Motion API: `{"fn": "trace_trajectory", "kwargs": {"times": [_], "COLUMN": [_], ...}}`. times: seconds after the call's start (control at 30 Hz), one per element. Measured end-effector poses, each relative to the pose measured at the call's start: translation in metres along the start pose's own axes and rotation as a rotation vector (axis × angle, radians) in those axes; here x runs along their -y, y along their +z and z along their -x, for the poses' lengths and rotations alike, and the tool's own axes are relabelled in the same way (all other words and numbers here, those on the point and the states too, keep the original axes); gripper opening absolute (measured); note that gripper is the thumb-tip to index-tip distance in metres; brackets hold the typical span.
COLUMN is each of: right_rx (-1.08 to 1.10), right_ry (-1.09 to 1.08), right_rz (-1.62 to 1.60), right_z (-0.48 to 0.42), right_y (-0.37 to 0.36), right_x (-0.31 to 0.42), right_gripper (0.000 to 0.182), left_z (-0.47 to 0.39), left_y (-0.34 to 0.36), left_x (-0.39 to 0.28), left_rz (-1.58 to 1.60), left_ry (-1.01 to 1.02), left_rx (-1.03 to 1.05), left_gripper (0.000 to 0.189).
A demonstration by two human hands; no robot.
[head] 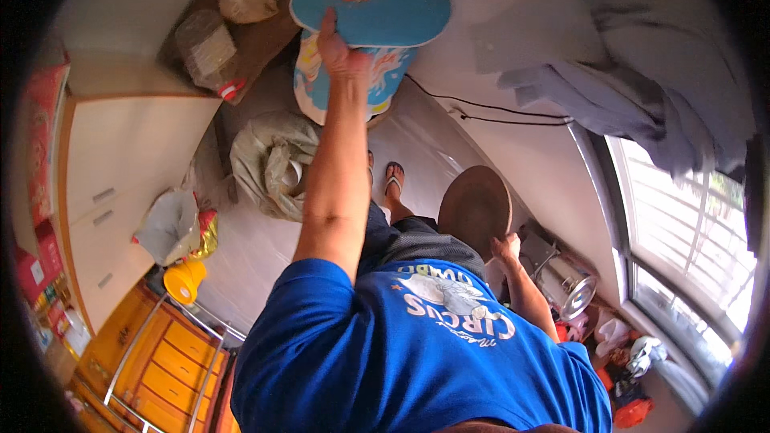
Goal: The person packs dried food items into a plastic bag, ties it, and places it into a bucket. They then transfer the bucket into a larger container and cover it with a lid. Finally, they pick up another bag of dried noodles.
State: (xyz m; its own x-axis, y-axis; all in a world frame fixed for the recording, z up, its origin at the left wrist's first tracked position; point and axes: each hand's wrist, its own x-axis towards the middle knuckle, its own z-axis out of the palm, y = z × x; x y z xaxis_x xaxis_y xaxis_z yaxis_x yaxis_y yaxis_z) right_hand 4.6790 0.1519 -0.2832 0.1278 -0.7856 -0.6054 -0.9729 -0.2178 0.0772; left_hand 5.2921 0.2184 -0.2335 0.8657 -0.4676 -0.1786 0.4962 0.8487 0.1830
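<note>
My left hand (340, 57) reaches far forward and grips the near edge of a blue padded-looking lid or seat (397, 9) with an orange fish picture. One digit lies on its upper face. Below it stands a matching blue and white container or stool base (385, 81) with cartoon prints, partly hidden by my arm. Whether the two touch cannot be told. Down by my right side, my right hand (506, 248) holds the rim of a brown round disc (472, 210), which looks like a lid or stool top.
A crumpled beige sack (264, 156) and an open plastic bag (171, 225) sit on the floor at left, near a yellow bucket (184, 281). Wrapped packages (207, 48) lie beyond. Black cables (511, 109) run along the right wall. A metal appliance (568, 288) and clutter stand at right.
</note>
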Motion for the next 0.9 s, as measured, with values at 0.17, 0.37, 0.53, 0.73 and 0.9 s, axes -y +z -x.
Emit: {"fn": "trace_trajectory", "kwargs": {"times": [0.17, 0.37, 0.53, 0.73, 0.9], "right_rx": [0.007, 0.05, 0.049, 0.032, 0.083], "right_ry": [-0.031, -0.2, -0.051, -0.017, 0.01], "right_rz": [-0.04, 0.221, 0.099, 0.034, 0.019], "right_z": [-0.013, -0.032, -0.039, -0.042, -0.038], "right_y": [-0.002, -0.033, -0.046, -0.038, -0.028], "right_x": [-0.012, 0.019, 0.037, 0.044, 0.044], "right_gripper": [0.041, 0.03, 0.031, 0.034, 0.029], "left_z": [0.027, 0.106, 0.122, 0.148, 0.208], "left_y": [-0.025, -0.127, -0.156, -0.151, -0.17], "left_x": [-0.049, -0.101, -0.108, -0.089, -0.075], "left_rz": [0.275, 0.326, 0.13, -0.011, -0.111], "left_ry": [0.146, 0.241, 0.186, 0.046, -0.137], "left_rx": [0.117, -0.084, -0.213, -0.395, -0.421], "left_gripper": [0.059, 0.058, 0.055, 0.049, 0.047]}}
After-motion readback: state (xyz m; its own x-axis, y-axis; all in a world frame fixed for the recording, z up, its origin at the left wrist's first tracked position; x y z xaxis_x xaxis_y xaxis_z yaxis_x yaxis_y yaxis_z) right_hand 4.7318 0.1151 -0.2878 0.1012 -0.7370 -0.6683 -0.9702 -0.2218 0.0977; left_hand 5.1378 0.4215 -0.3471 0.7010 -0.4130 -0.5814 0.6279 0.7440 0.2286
